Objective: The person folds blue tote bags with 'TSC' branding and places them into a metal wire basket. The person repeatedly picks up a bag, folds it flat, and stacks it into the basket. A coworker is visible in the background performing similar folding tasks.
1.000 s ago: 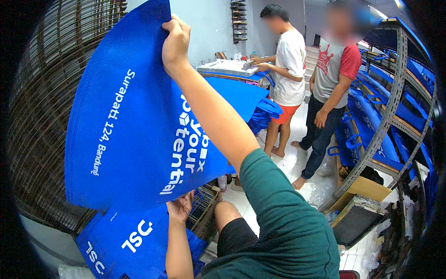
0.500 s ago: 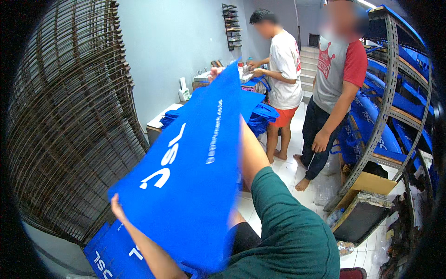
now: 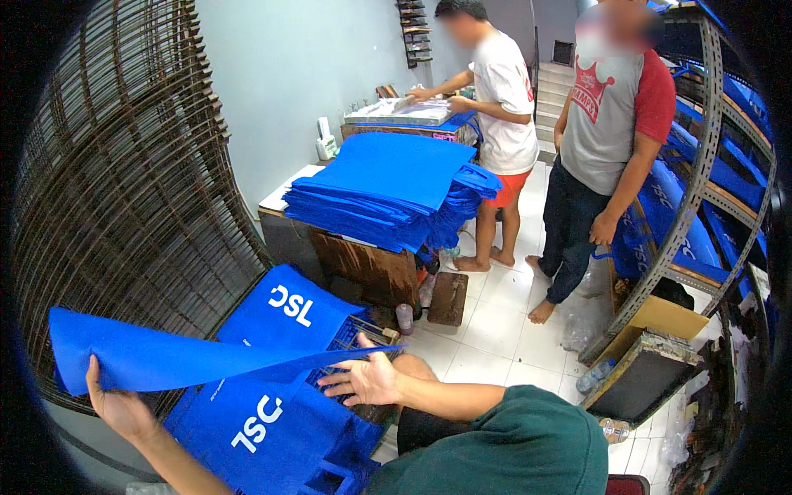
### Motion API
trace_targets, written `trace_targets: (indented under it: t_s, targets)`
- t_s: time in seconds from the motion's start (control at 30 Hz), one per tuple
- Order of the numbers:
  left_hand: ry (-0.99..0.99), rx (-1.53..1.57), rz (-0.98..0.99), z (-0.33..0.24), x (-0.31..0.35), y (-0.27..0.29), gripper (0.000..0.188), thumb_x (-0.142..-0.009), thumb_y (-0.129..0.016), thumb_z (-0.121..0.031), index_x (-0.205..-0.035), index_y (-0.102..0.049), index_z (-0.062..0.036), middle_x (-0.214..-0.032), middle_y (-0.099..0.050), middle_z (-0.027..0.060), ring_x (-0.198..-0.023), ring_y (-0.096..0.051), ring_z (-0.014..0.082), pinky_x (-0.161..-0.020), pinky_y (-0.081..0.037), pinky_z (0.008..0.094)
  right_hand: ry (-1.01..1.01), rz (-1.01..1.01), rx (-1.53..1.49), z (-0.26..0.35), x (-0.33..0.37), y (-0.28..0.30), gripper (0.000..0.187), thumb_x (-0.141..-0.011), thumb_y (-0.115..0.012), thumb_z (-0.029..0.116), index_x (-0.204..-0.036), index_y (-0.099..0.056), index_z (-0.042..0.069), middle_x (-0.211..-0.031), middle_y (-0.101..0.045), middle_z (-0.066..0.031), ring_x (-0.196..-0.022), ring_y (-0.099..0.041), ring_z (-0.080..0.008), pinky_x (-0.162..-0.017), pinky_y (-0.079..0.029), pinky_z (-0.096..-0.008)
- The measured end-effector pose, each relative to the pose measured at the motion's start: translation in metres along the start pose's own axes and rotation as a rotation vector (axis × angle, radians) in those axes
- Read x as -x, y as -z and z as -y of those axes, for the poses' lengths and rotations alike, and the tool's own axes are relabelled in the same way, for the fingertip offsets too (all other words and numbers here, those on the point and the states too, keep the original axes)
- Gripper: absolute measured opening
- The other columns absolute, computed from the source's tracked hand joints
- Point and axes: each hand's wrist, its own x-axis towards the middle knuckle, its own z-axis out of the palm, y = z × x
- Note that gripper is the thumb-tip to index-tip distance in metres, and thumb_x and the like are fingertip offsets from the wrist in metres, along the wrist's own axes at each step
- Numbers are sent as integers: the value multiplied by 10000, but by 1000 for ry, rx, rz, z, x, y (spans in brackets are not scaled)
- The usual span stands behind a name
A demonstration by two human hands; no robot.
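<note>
A blue fabric bag (image 3: pixel 190 356) hangs slanted in the air, its plain side toward me and its narrow end pointing right. My left hand (image 3: pixel 122 404) grips its lower left edge, thumb on top; the other fingers are hidden behind the fabric. My right hand (image 3: pixel 367 381) is open with fingers spread, beside the bag's right tip, which crosses near the thumb. Below, two flat blue bags with white print lie on a wire rack: an upper bag (image 3: pixel 285 318) and a nearer bag (image 3: pixel 272 450) with its handles toward me.
Tall stacked wire racks (image 3: pixel 124 190) stand at left. A thick pile of blue bags (image 3: pixel 388 177) sits on a table ahead. One person (image 3: pixel 503 99) works at a white frame (image 3: pixel 396 111); another person (image 3: pixel 606 132) stands near metal shelving (image 3: pixel 701 165). A dark framed panel (image 3: pixel 643 375) leans at right.
The bag has swung down and left from in front of me, its print turned out of sight. My right hand has come down from its far corner and opened. The bags below are uncovered.
</note>
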Motion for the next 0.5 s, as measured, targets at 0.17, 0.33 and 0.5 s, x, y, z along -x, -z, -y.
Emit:
trace_targets:
  t_s: [0.17,0.33,0.5]
  targets:
    - [-25,36,-65,-22,-6,47,337,-857,-577,-151,-1124,-545,52,-1151,-555,174,-1007,-548,264,-923,-433,414,-67,-59,129,2,-19,-12,714,-813,-411,661,-1217,-464,75,-1197,-532,-177,-1026,-570,-310,-659,-528,-366]
    - [-165,-227,-68,-55,1,91,348,-889,-511,-148,-1203,-525,1,-1265,-467,198,-1091,-494,289,-976,-393,423,-60,26,-56,-1,-19,-26,439,-952,-384,273,-1297,-376,2,-1077,-562,-255,-863,-640,-337,-642,-594,-354]
    - [-326,-838,-81,-89,-1,131,447,-848,-449,-16,-1280,-498,-117,-1278,-468,154,-1094,-493,288,-963,-408,414,-73,24,-56,3,-20,-38,356,-946,-417,149,-1294,-416,72,-987,-594,-263,-764,-669,-299,-605,-601,-341]
